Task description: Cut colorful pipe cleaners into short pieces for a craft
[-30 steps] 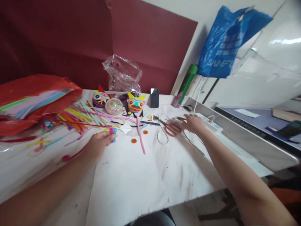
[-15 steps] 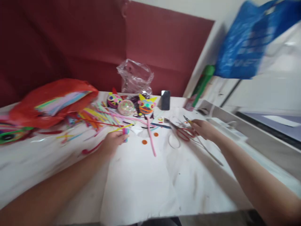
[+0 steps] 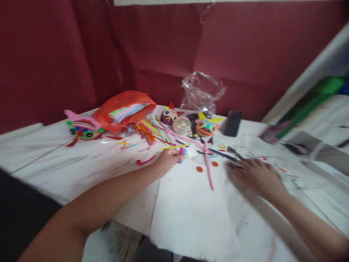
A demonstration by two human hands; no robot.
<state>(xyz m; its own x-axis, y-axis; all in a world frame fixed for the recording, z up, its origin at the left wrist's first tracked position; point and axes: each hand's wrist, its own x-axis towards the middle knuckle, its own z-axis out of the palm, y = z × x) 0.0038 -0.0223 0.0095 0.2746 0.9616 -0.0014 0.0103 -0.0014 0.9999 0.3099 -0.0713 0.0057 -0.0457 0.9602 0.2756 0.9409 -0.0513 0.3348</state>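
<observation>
My left hand [image 3: 167, 161] is closed in a pinch on a small pink and blue bundle of pipe cleaner pieces [image 3: 182, 151], with a yellow pipe cleaner [image 3: 173, 147] sticking out to the left. My right hand [image 3: 255, 175] lies over the white paper [image 3: 191, 214] and is smeared by motion; a dark tip shows at its fingers, and I cannot tell what it grips. A long pink pipe cleaner [image 3: 208, 170] and two orange dots [image 3: 200, 169] lie between the hands.
A heap of coloured pipe cleaners [image 3: 148, 131], three decorated balls [image 3: 205, 127], a red bag of coloured sheets [image 3: 124, 109], a fuzzy figure [image 3: 81, 129], a clear plastic bag [image 3: 203, 91] and a phone [image 3: 233, 123] stand along the back by the red wall.
The view has swung left, so the blue bag is out of sight. My right hand has drawn back from the scissors toward me. My left hand still pinches the bundle.
</observation>
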